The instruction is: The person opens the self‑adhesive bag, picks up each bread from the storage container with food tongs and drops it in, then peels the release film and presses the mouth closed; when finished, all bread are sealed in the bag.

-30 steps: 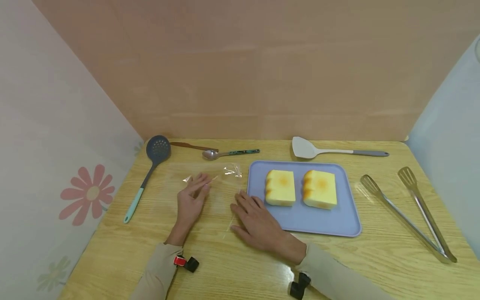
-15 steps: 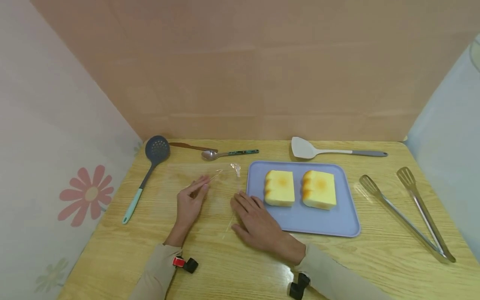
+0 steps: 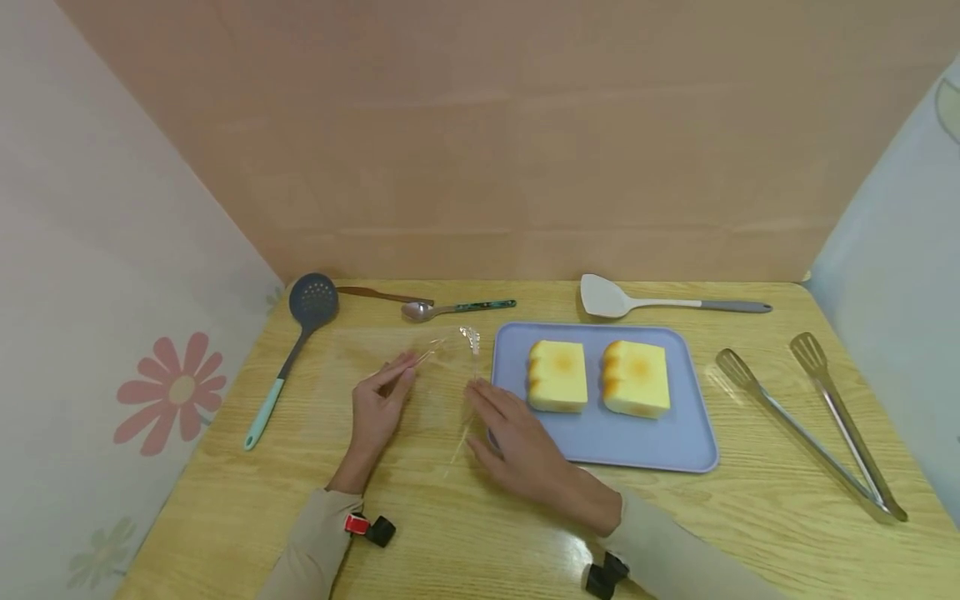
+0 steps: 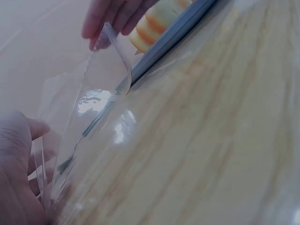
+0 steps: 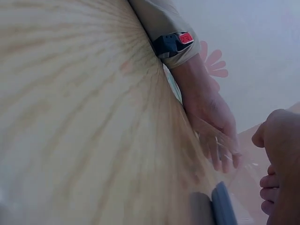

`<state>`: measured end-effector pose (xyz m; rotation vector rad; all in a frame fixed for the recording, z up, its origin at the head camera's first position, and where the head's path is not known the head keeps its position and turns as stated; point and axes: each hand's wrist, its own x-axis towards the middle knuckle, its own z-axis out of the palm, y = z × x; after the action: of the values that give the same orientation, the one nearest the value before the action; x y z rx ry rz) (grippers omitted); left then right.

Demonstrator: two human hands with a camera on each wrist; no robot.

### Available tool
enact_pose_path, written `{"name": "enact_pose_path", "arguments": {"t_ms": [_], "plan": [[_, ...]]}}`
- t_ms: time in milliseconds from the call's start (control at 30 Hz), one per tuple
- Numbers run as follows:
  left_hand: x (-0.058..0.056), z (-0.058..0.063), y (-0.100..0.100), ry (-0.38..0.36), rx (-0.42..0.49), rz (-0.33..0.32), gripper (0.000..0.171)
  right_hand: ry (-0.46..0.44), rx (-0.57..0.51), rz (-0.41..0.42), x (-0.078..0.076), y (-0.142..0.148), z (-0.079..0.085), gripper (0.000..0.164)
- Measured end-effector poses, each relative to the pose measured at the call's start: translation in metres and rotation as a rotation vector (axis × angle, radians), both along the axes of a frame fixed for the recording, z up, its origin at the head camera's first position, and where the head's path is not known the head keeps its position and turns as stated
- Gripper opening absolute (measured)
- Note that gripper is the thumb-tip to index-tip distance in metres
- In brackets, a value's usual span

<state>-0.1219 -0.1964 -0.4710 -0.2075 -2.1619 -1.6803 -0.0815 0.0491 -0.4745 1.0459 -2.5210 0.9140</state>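
A clear plastic bag [image 3: 435, 396] lies on the table, its open edge toward the tray. With thumb and fingers, my left hand [image 3: 378, 408] pinches its upper layer. In the left wrist view the bag's raised edge [image 4: 105, 61] stands up in a peak. Opposite it, my right hand [image 3: 521, 442] has its fingers extended at the bag's mouth, overlapping the tray's left side. Two thick bread slices [image 3: 558, 377], yellow with browned crusts, sit side by side on the blue-purple tray [image 3: 615, 446].
Along the back lie a wooden knife [image 3: 382, 294], a spoon [image 3: 457, 308] and a white spatula [image 3: 607, 296]. A skimmer [image 3: 313, 302] is at the left, and metal tongs [image 3: 810, 442] lie spread at the right. Walls [image 3: 480, 167] close off the back and sides.
The bag's upper layer is lifted slightly more at my left hand. My right hand has shifted a little, its thumb and fingers now clearer of the bag's edge.
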Motion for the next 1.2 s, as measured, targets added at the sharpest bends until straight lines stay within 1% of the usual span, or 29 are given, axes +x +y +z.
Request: {"name": "enact_pose_path", "arguments": {"t_ms": [167, 367, 500, 700, 833, 933, 1067, 1200], "plan": [[0.000, 0.000, -0.001, -0.004, 0.007, -0.014, 0.019, 0.033, -0.038, -0.007, 0.003, 0.006, 0.015, 0.067], [0.000, 0.000, 0.000, -0.012, 0.017, -0.024, 0.018, 0.007, -0.078, -0.040, 0.006, 0.017, 0.030, 0.067], [0.000, 0.001, 0.000, -0.015, 0.012, -0.025, 0.018, -0.019, -0.095, -0.048, 0.009, 0.027, 0.035, 0.066], [0.000, 0.002, -0.002, -0.026, 0.001, -0.021, 0.018, -0.060, -0.162, -0.060, 0.015, 0.044, 0.043, 0.066], [0.001, 0.002, -0.002, -0.032, -0.002, -0.017, 0.019, -0.065, -0.205, -0.091, 0.018, 0.060, 0.047, 0.069], [0.002, 0.002, -0.001, -0.035, 0.005, -0.017, 0.019, -0.053, -0.232, -0.130, 0.020, 0.073, 0.048, 0.071], [0.002, 0.001, -0.001, -0.035, -0.010, -0.018, 0.018, -0.019, -0.299, -0.164, 0.023, 0.091, 0.050, 0.071], [0.001, 0.000, -0.002, -0.022, -0.025, -0.017, 0.018, 0.060, -0.391, -0.163, 0.024, 0.107, 0.054, 0.062]]}}
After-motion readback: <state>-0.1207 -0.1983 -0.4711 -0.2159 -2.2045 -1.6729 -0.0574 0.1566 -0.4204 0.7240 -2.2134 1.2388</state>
